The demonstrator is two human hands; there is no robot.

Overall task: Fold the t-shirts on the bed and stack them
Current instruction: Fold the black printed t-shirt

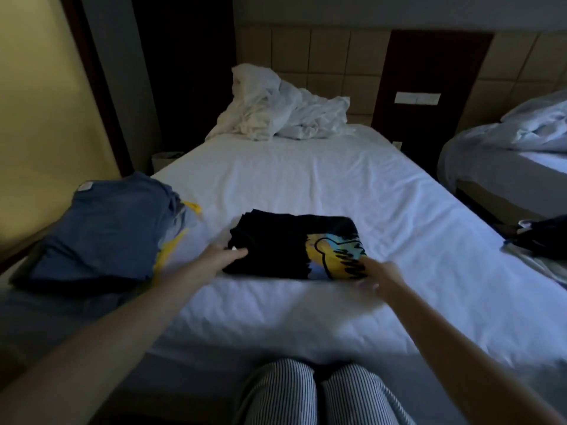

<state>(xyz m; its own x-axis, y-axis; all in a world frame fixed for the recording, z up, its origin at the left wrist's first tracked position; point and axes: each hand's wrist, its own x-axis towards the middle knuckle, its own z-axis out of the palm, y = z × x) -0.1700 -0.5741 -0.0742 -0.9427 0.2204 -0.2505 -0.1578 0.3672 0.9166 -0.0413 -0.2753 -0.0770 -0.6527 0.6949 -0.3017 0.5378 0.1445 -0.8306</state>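
A black t-shirt (276,243) with a yellow and blue print lies folded into a rectangle in the middle of the white bed (306,179). My left hand (222,254) grips its near left edge. My right hand (372,276), blurred, holds its near right corner beside the print. To the left sits a stack of folded shirts (104,231), a blue one on top with a yellow one showing under it.
A rumpled white duvet (276,108) is heaped at the head of the bed. A second bed (506,161) stands to the right, and dark clothing (543,237) lies at the right edge. My striped trouser knees (306,391) are at the foot.
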